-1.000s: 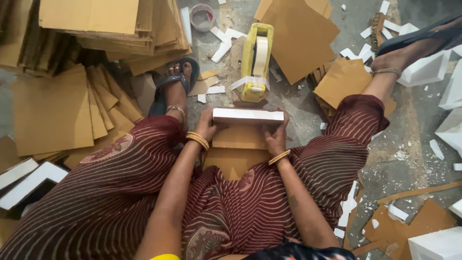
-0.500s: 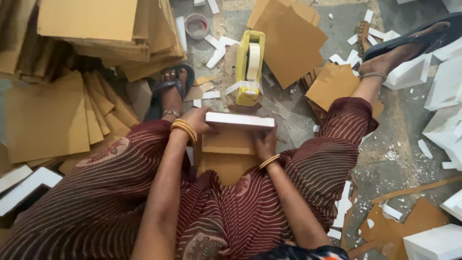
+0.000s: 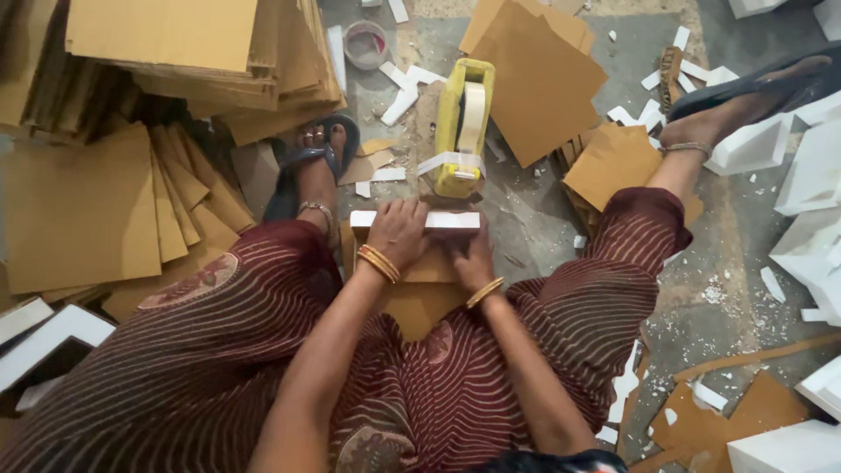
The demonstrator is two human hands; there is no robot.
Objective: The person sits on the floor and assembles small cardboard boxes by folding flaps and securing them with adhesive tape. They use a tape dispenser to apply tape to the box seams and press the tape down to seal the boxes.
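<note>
I sit on the floor with a brown cardboard box (image 3: 422,289) between my knees. A long white foam strip (image 3: 451,220) lies across its far edge. My left hand (image 3: 396,232) lies over the middle of the strip and presses on it, fingers spread. My right hand (image 3: 473,258) grips the box's top edge just under the strip, fingers curled. Both wrists carry gold bangles. A yellow tape dispenser (image 3: 462,127) with a white tape roll stands on the floor just beyond the strip.
Stacks of cardboard sheets (image 3: 166,61) fill the left and far left. More cardboard sheets (image 3: 534,79) lie beyond the dispenser. White foam blocks (image 3: 815,175) stand at the right. Foam scraps litter the grey floor. A small round container (image 3: 366,42) sits at the top.
My left hand has moved from the strip's left end onto its middle. My right hand has slid from the strip's right end down to the box edge.
</note>
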